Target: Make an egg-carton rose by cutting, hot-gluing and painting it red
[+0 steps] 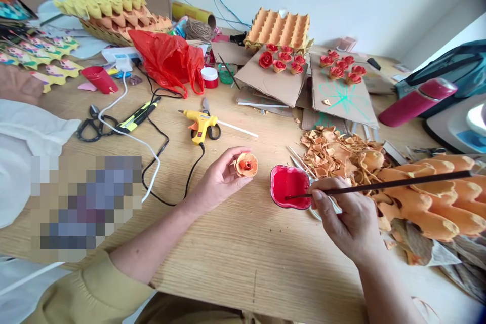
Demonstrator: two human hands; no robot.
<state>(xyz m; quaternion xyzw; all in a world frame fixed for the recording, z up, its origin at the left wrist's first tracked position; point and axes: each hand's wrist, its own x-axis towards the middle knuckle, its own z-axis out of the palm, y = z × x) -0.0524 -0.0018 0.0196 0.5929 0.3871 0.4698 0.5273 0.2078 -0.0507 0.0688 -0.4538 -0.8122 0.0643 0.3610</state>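
Note:
My left hand (224,174) holds a small orange flower (246,165) made from egg-carton pulp, with a touch of red at its centre. In my right hand (347,220) is a long dark paintbrush (402,183), gripped near its lower end. The brush tip rests in red paint inside a small scallop-edged bowl (272,193), just left of that hand. Farther back, red-painted flowers (266,59) stand on a cardboard sheet (261,78), and more red flowers (345,64) sit on a second sheet (347,101) marked with green paint.
A yellow glue gun (201,124) lies beyond my left hand, its black cord curling toward me. Orange scraps (330,152) and egg cartons (421,202) crowd the right. Scissors (91,124), a cutter (138,116), a red bag (163,61) and a red bottle (417,101) also lie around.

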